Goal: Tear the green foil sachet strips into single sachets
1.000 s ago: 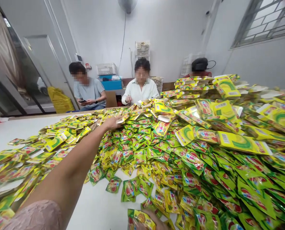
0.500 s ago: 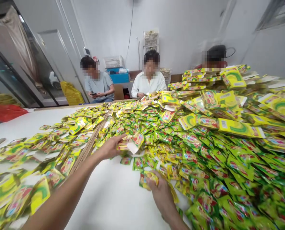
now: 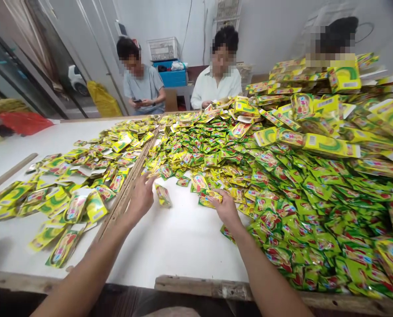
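Note:
My left hand (image 3: pixel 142 196) is over the table beside the wooden strip, its fingers loosely apart and nothing visible in them. Just right of its fingertips is a small yellow-green piece (image 3: pixel 163 195), tilted and blurred; whether it is a carton or a sachet I cannot tell. My right hand (image 3: pixel 228 210) pinches small yellow and green sachets (image 3: pixel 209 197) between thumb and fingers, low over the near edge of the sachet heap. Single sachets (image 3: pixel 183 181) lie on the white tabletop between the hands. The big heap of green sachets (image 3: pixel 282 211) spreads to the right.
A wooden strip (image 3: pixel 132 176) divides the table; yellow cartons (image 3: pixel 80 204) lie left of it. Flattish open cartons (image 3: pixel 328 143) are stacked on the right heap. A wooden edge (image 3: pixel 196 285) runs along the front. Several people sit across the table, one in a white shirt (image 3: pixel 216 86).
The open-flapped carton is no longer in my left hand, which has drawn back left from the heap. My right hand still holds sachets. The view has tilted down, showing the front edge.

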`<state>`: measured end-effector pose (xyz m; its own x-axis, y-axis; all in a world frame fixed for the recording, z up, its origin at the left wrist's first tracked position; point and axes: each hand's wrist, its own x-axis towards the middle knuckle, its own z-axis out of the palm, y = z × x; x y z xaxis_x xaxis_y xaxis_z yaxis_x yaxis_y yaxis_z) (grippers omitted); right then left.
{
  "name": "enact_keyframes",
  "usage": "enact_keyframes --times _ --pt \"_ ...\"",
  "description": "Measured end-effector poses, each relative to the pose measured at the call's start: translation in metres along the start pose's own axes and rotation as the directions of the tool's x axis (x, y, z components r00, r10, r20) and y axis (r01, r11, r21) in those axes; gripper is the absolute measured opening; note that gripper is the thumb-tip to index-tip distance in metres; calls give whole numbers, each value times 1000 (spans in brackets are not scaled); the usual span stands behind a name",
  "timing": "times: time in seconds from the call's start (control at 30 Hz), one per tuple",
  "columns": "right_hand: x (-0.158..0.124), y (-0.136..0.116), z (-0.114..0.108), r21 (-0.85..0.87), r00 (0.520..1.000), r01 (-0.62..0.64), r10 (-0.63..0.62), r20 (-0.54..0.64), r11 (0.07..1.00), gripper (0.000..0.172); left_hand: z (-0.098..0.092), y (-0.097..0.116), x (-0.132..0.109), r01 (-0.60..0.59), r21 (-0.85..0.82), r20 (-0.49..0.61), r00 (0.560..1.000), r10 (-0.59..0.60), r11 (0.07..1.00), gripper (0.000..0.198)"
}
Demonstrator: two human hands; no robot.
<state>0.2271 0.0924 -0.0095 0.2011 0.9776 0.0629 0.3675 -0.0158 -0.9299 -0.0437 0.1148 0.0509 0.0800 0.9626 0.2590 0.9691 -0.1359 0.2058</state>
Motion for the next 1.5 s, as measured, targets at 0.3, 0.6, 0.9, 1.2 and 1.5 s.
enact_keyframes --times 0.3,0.6,0.9,1.2,1.5 --pt "-3 6 14 142 993 -41 24 119 989 41 44 26 -1 581 -27 392 755 -526 813 74" --pt "-10 -4 13 77 986 -19 6 167 997 26 59 32 26 601 -94 379 759 -529 794 61" --pt "0 -2 7 247 998 -12 27 -58 969 35 49 30 0 350 -388 315 920 -235 853 28" --pt "-3 -8 2 184 985 4 -36 168 983 36 48 40 -61 551 -784 546 831 -104 285 36" --pt "-9 -5 4 73 903 115 -135 408 991 22 41 45 -70 576 -802 574 816 -65 156 33"
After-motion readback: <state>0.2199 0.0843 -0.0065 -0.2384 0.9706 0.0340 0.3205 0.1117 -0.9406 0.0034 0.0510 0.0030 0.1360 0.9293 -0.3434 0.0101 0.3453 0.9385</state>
